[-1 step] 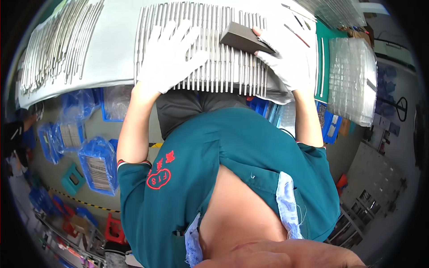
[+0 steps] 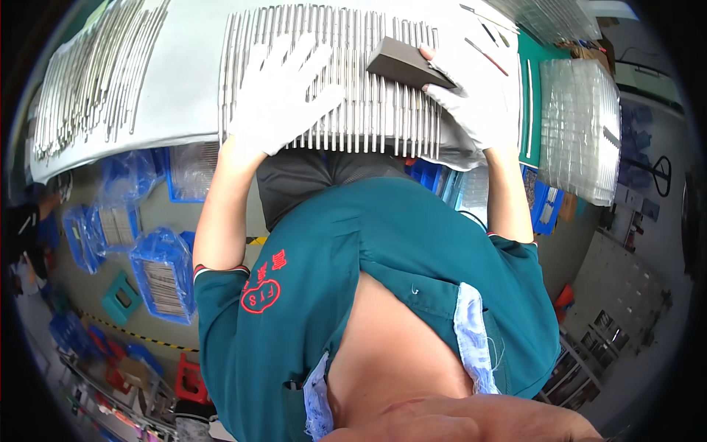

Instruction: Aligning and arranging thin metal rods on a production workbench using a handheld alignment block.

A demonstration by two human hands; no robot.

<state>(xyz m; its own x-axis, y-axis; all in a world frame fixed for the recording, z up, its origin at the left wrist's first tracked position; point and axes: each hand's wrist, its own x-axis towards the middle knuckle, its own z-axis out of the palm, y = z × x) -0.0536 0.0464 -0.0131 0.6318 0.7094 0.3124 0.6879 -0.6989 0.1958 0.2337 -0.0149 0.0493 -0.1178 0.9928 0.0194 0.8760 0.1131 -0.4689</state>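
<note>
Slim metal rods (image 2: 352, 110) lie side by side in a wide row on the white-covered table, in front of my body. My left hand (image 2: 283, 96), in a white glove with bare wrist, rests flat across the left part of the row, fingers spread. On the right part, my gloved right hand (image 2: 475, 103) grips the right end of a dark grey-brown rectangular block (image 2: 406, 62). Its thumb and a fingertip show bare skin at the block's end. The block lies slantwise on top of the rods, and its underside is hidden.
Another batch of rods (image 2: 103, 70) lies at the table's far left. Thin pen-like tools (image 2: 486, 57) and a green mat (image 2: 532, 110) are on the right, beside stacked clear plastic trays (image 2: 578, 129). Blue plastic-lined crates (image 2: 163, 276) and a green stool (image 2: 123, 296) stand on the floor at left.
The block and my right hand have shifted very slightly to the right over the rods. My left hand stays spread on the row.
</note>
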